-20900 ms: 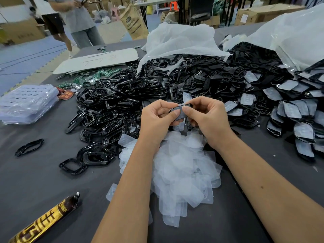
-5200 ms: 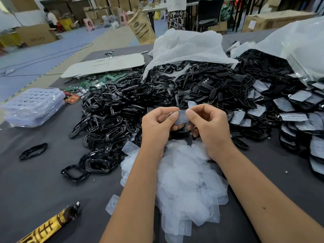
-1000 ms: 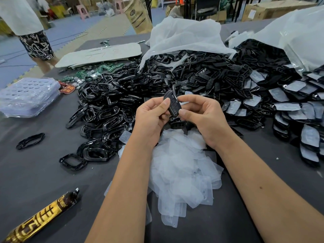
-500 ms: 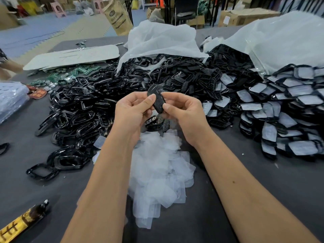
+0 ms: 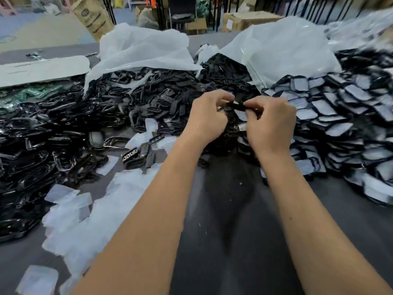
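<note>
At the far left of the grey table (image 5: 223, 241), green circuit boards (image 5: 32, 92) lie just in front of a flat white sheet (image 5: 42, 69). Next comes a wide heap of black frames (image 5: 42, 128), and on its near side a loose drift of clear film pieces (image 5: 85, 220) spreads over the tabletop. A white bag (image 5: 144, 47) slumps over the far side of the heap. Right of centre, the left hand (image 5: 207, 118) has its fingers curled and pinches the left end of a small black part (image 5: 236, 106), which sits roughly level in the air above the piles, between both hands. The right hand (image 5: 270, 124) pinches its other end with thumb and curled fingers. Blur hides the part's finer shape. Behind the hands a clear plastic bag (image 5: 287, 50) lies over more black pieces, and at the far right film-covered black parts (image 5: 340, 116) are stacked in overlapping rows.
</note>
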`<state>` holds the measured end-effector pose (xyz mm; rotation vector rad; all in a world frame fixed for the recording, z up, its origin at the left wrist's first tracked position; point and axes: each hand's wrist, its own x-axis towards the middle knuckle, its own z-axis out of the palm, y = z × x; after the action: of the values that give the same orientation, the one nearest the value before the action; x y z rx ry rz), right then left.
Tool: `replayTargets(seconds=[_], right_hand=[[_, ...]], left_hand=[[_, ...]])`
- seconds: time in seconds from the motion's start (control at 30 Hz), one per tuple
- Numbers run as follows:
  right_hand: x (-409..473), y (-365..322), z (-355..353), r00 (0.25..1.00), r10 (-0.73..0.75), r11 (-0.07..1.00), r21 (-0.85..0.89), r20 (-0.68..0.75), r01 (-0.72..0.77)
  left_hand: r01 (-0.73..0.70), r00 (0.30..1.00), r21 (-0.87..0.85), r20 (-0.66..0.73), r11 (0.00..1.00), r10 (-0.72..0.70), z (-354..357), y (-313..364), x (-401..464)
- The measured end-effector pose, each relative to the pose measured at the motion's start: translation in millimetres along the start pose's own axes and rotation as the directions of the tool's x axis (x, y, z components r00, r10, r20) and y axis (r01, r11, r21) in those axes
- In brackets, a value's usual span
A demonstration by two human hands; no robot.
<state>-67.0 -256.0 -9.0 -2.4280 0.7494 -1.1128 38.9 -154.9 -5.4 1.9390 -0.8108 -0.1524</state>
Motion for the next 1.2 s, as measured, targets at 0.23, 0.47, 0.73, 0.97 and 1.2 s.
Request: replayTargets(seconds=[0.23,0.47,0.73,0.97,1.2], right_hand=[[9.7,29.4,-13.1,0.977,0.086,0.981,-0.187,0.193,-0.049],[11.6,2.4,7.0,0.992,0.055,0.995,-0.087,0.113,-0.045],[8.3,-75.3,79.5,0.846,-0.286,0.914,-0.138,0.45,0.382],[5.3,-90.4,108.8,0.88,-0.269,0.891,-0.247,0.392,0.382],[1.6,-86.5,103.3,0.944,-0.222,0.966,-0.077,0.244,0.247]], left_hand=[[-0.094,0.992,0.178,0.105,0.98,0.076,40.0,12.0,-4.3],[-0.055,0.986,0.233,-0.141,0.971,0.09,8.5,0.1,-13.4],[0.232,0.934,0.399,-0.345,0.887,-0.089,-57.1,-37.9,-20.8],[0.367,0.907,0.393,-0.354,0.843,-0.23,-78.2,-62.4,-31.1],[0.326,0.909,0.289,-0.359,0.9,-0.213,-83.2,-57.7,-34.4]])
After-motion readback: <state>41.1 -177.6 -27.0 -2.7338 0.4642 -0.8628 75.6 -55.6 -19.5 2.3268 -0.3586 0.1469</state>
